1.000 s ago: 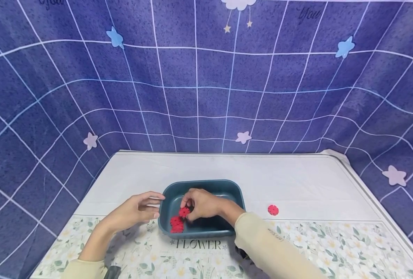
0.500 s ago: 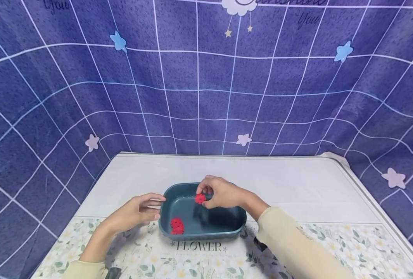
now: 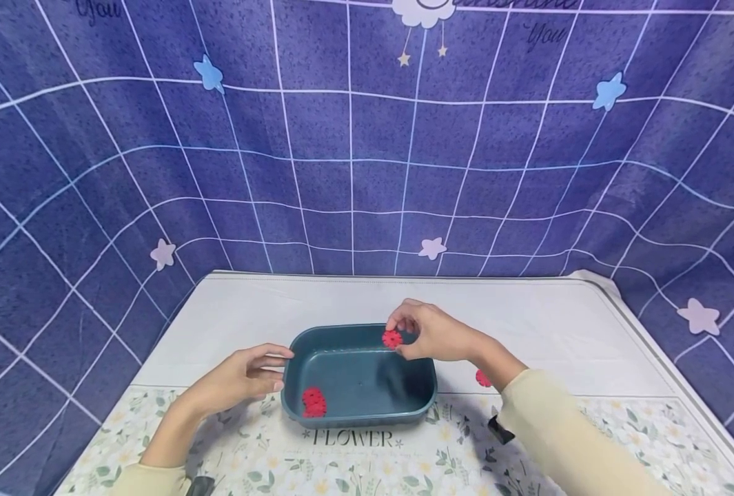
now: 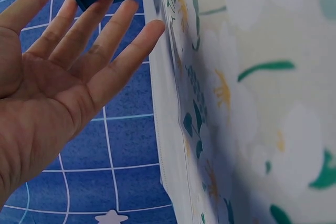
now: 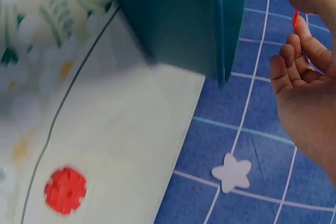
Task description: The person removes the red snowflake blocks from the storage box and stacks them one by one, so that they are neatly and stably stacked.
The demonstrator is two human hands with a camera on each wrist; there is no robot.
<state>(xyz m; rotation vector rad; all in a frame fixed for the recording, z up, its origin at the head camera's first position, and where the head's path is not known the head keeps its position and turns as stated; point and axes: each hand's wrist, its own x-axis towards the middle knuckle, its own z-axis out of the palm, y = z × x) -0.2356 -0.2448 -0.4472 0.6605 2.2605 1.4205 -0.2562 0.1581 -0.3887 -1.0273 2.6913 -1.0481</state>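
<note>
Two hands show in the head view, set well apart. The left hand (image 3: 242, 375) stands beside the left end of a dark teal tub (image 3: 357, 379), fingers stretched toward its rim; I cannot tell whether they touch. The right hand (image 3: 435, 334) pinches a red disc (image 3: 392, 339) between thumb and fingers, near the tub's far right corner. A few other discs (image 3: 313, 403) lie bunched in the tub's near left corner, overlapping, so their number is unclear. One loose disc (image 3: 482, 378) lies on the white part of the bench (image 3: 249, 296), right of the tub and partly hidden by the right forearm. Flowered cloth (image 3: 267, 441) covers the near side, with "FLOWER" printed in front of the tub. A blue curtain (image 3: 373, 172) with pale grid lines and stars (image 3: 432, 248) rises behind.

From the left wrist, the left palm faces the camera, its fingers spread and holding nothing, the tips close by the tub's corner.

From the right wrist, the pinched disc is seen edge-on, with curtain showing between it and the tub. The loose disc lies flat, well apart from both.
</note>
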